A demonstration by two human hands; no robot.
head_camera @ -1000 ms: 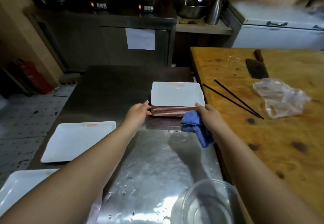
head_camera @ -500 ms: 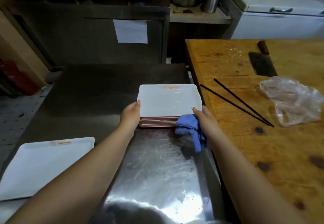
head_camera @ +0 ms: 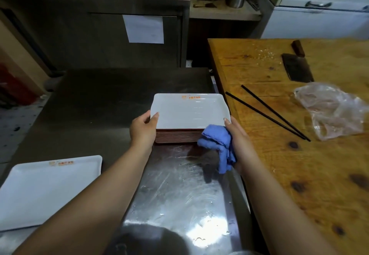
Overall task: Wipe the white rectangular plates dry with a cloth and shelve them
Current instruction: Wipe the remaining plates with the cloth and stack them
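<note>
Stainless steel counter point(head_camera: 95, 103) runs down the middle of the kitchen, with a wooden table point(head_camera: 299, 175) butted against its right side. You have a stack of white rectangular plates point(head_camera: 187, 113) standing on the counter, near its right edge. Your left hand point(head_camera: 142, 129) grips the stack's left end, thumb over the top plate's rim. Your right hand point(head_camera: 236, 135) holds the right end, thumb on the rim, with a blue cloth point(head_camera: 218, 145) bunched in the same palm. One single white plate point(head_camera: 48, 191) lies apart at near left. On the table: two black chopsticks point(head_camera: 267, 111), a cleaver point(head_camera: 297, 69), a crumpled plastic bag point(head_camera: 331, 111).
</note>
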